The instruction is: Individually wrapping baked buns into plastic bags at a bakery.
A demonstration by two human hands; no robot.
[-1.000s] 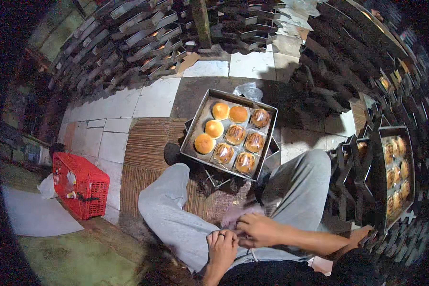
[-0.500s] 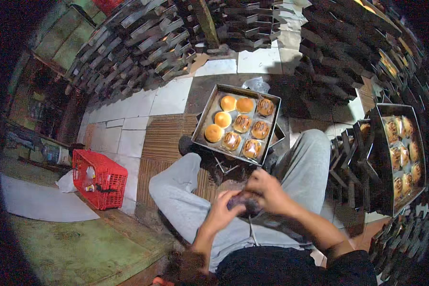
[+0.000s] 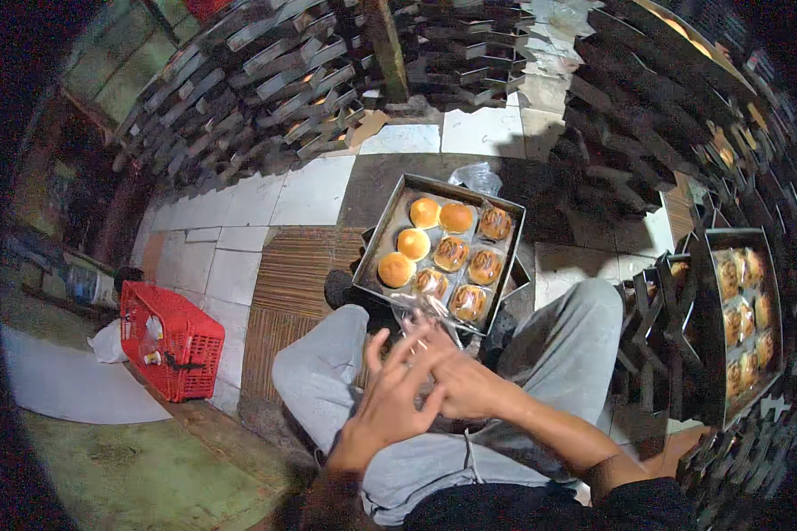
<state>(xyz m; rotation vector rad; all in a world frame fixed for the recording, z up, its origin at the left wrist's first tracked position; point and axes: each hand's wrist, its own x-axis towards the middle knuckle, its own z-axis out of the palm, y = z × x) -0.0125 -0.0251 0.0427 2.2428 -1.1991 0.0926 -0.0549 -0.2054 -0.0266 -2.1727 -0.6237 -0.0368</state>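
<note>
Some clear plastic is seemingly handled just beyond the outspread left hand, the right hand's grip being hidden; gentle pinching is needed.

Light: uneven; we judge it falls from above, brightest beyond the hands.
Hands: we see left hand and right hand well lit, motion blur softening the fingertips.
Clear wrapping: smeared into pale streaks at the fingertips.
Wrapped buns: small glare spots, just beyond the right hand.
Floor tiles: bright beyond the left hand, dark shadow cutting those beyond the right.
Stacked tins: dim, far beyond the left hand, gaps near black.
Rim: blackened, grainy, straight edges bent.
</note>
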